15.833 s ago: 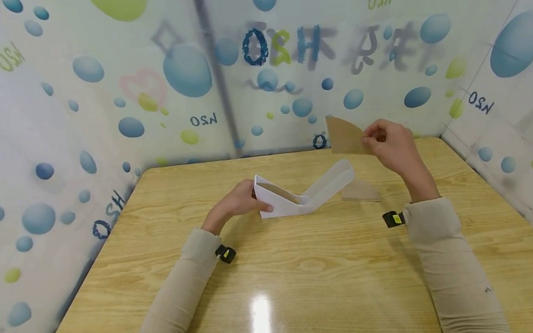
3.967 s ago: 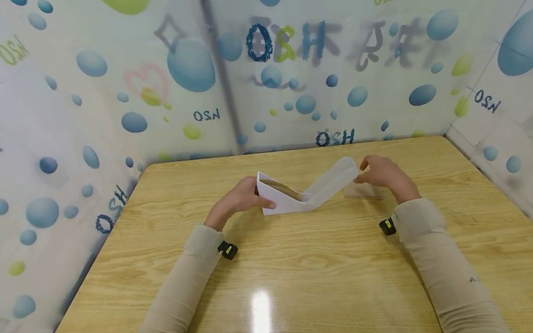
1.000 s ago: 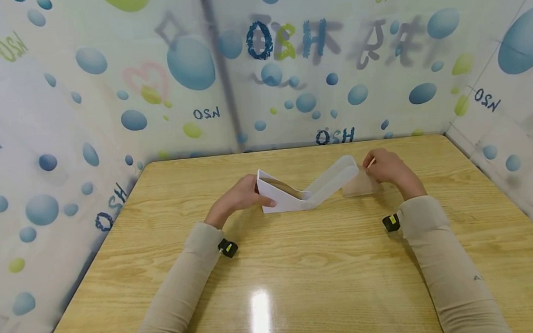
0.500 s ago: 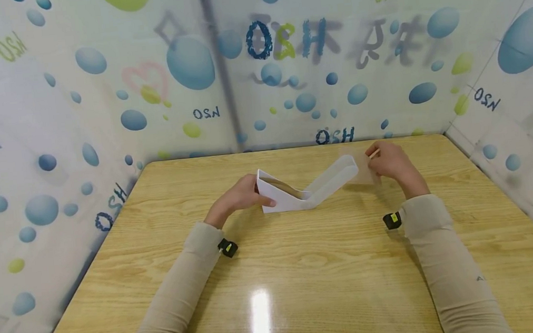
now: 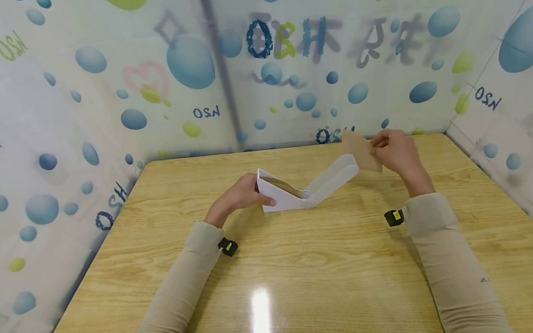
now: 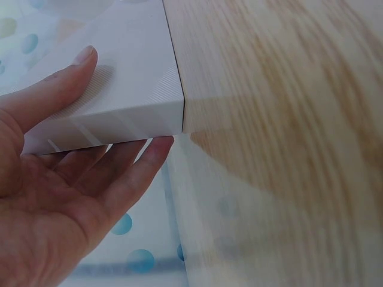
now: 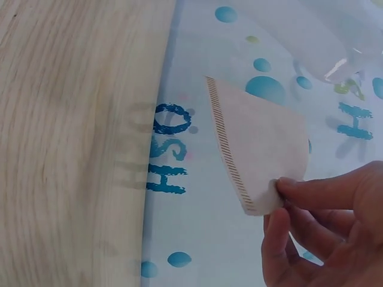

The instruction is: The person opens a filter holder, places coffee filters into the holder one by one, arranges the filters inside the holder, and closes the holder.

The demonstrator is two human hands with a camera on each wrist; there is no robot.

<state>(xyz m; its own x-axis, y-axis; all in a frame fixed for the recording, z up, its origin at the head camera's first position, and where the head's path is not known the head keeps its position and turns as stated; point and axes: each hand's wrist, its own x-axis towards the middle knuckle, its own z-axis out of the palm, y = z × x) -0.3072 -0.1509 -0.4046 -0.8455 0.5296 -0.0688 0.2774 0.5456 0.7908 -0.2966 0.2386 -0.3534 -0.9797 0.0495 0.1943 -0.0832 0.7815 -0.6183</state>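
Observation:
My left hand (image 5: 238, 195) grips the closed end of a white wedge-shaped box (image 5: 281, 201), thumb on the near face and fingers behind. The left wrist view shows the thumb across the box's flat side (image 6: 134, 66). Tan paper coffee filters (image 5: 281, 187) show inside the box, and its translucent lid (image 5: 333, 182) is tilted open to the right. Right of the lid, my right hand (image 5: 397, 154) holds up a coffee filter (image 5: 359, 150), pinched at one edge between thumb and fingertips. A crimped seam (image 7: 224, 143) runs along the filter in the right wrist view.
The box rests on a wood-grain table (image 5: 304, 269), toward its far side. Behind the table hangs a patterned backdrop (image 5: 164, 91) with blue and green dots. Black wrist cameras sit at the left cuff (image 5: 227, 247) and the right cuff (image 5: 394, 217).
The right hand has picked up the filter that lay on the table beside the lid and raised it; the one it held much earlier is gone from it. The left hand keeps holding the box.

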